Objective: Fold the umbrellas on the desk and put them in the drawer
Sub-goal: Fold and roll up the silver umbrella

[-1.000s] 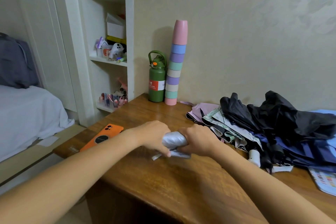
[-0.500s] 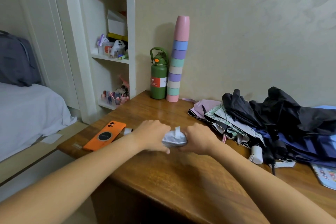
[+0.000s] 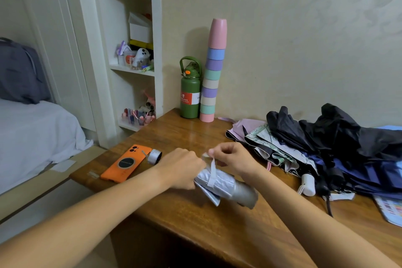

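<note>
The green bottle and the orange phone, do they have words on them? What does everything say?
Green bottle: its red and white label has printing, too small and blurred to read.
Orange phone: the dark ring on its back carries tiny lettering, unreadable.
Colour chart booklet at the desk's right edge: coloured squares only, any print too small.
Nothing else shows readable words.

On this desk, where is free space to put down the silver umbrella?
Bare wood lies between the orange phone and the green bottle, and along the near desk edge below the silver umbrella. The right side is crowded by the umbrella pile.
</note>
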